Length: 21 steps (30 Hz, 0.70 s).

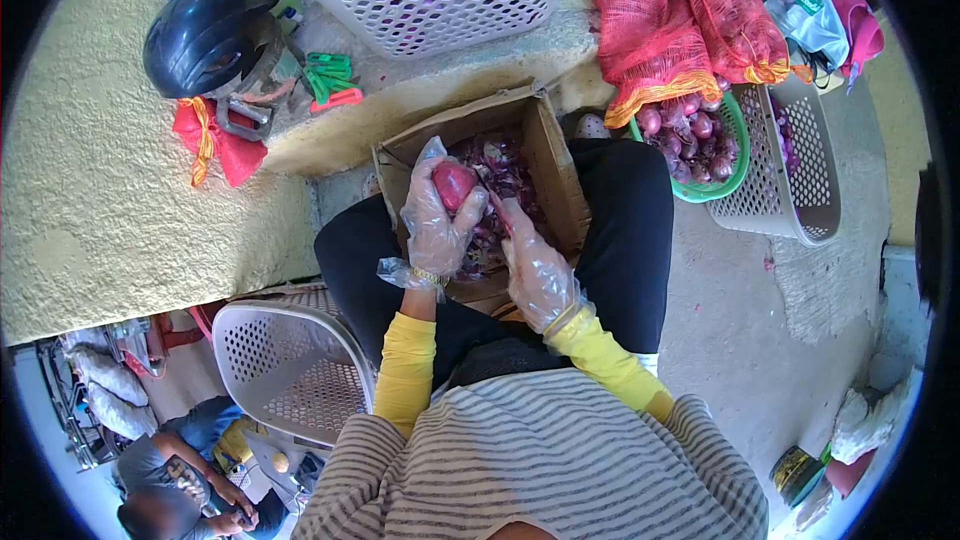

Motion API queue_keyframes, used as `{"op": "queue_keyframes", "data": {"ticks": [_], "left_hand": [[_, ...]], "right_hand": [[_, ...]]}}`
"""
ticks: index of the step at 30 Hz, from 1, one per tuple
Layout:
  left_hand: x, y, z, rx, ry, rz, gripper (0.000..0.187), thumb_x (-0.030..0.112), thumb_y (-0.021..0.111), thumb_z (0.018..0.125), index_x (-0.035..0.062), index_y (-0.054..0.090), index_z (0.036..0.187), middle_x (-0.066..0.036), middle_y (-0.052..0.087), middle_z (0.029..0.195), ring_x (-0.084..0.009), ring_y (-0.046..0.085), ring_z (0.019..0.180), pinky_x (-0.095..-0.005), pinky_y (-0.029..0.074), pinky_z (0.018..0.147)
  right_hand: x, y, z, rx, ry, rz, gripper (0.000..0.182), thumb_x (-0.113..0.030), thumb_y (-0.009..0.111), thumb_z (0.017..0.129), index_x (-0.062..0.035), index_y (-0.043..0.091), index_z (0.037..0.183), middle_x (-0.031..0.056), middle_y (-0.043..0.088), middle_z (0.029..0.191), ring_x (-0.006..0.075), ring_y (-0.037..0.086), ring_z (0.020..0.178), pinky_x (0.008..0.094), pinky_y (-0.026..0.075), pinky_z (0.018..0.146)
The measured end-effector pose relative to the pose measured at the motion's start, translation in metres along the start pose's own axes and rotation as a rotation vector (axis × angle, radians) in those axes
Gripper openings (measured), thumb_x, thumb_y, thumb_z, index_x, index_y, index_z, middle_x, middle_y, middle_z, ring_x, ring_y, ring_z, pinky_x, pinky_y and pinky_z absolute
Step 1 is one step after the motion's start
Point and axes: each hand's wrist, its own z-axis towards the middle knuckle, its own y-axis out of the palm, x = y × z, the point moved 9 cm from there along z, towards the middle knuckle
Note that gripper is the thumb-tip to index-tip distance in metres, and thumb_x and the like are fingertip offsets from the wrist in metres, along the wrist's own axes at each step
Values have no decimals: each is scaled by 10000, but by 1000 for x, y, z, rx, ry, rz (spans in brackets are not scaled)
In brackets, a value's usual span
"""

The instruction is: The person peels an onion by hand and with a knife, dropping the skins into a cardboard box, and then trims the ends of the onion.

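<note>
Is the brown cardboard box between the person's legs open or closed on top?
Open: no flap covers the top of the brown cardboard box, and loose purple onion skins are visible inside.

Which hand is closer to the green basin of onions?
The right. The right hand is left of the green basin, with the right knee between them; the left hand, holding a red onion, is farther left.

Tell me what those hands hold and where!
Left hand: a red onion, cupped around its sides. Right hand: a slim reddish thing, its held part unclear.
</note>
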Motion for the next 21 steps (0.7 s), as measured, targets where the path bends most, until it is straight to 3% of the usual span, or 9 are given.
{"op": "queue_keyframes", "data": {"ticks": [5, 10, 14, 16, 17, 19, 20, 21], "left_hand": [[2, 5, -1, 6, 35, -22, 568, 265, 746, 885, 32, 469, 1323, -158, 643, 1176, -275, 644, 1006, -398, 522, 902], [-1, 5, -1, 31, 29, -6, 568, 220, 742, 879, 32, 457, 1332, -162, 631, 1199, -261, 637, 1013, -391, 520, 906], [0, 3, -2, 85, 86, 25, 563, 204, 727, 888, 32, 446, 1344, -164, 631, 1198, -255, 634, 998, -382, 519, 903], [-23, 6, -2, 72, -126, -205, 522, 225, 678, 925, 28, 441, 1347, -161, 620, 1222, -252, 631, 986, -384, 517, 906], [-24, 5, -2, 74, -125, -205, 522, 225, 678, 925, 28, 441, 1347, -161, 620, 1222, -252, 631, 986, -384, 517, 906], [-14, 0, 1, 81, -93, -187, 511, 299, 630, 965, 25, 442, 1353, -139, 605, 1257, -238, 634, 1001, -375, 518, 902], [-18, 0, 1, 82, -93, -187, 511, 299, 630, 965, 25, 442, 1353, -139, 605, 1257, -238, 634, 1001, -375, 518, 902], [-29, 0, 0, 106, -126, -214, 533, 332, 617, 979, 27, 436, 1377, -134, 590, 1292, -234, 629, 1038, -376, 515, 921]], "right_hand": [[2, 1, 5, -26, 27, -7, 545, -55, 522, 996, -48, 349, 1512, 347, 635, 1091, 495, 643, 943, 513, 517, 793], [4, 5, -1, 30, -36, 1, 522, -54, 512, 1000, -35, 362, 1500, 345, 641, 1021, 493, 644, 896, 521, 506, 765], [2, 7, 8, -27, 65, -5, 496, -59, 512, 1003, -31, 385, 1482, 333, 645, 972, 490, 641, 875, 526, 497, 744], [0, 3, 3, 17, -17, 44, 472, -72, 515, 1009, -34, 406, 1467, 315, 644, 936, 472, 640, 836, 505, 500, 724], [2, 2, 2, 16, -19, 44, 472, -72, 515, 1009, -34, 406, 1467, 315, 644, 936, 472, 640, 836, 505, 500, 724], [-4, -4, 1, 23, -64, 128, 447, -89, 510, 1022, -26, 424, 1456, 242, 638, 878, 373, 637, 724, 443, 502, 684], [-1, -3, 1, 23, -65, 128, 447, -89, 510, 1022, -26, 424, 1456, 242, 638, 878, 373, 637, 724, 443, 502, 684], [1, -1, 2, 28, -66, 190, 439, -102, 514, 1028, -19, 432, 1451, 184, 628, 861, 300, 608, 693, 405, 496, 669]]}}
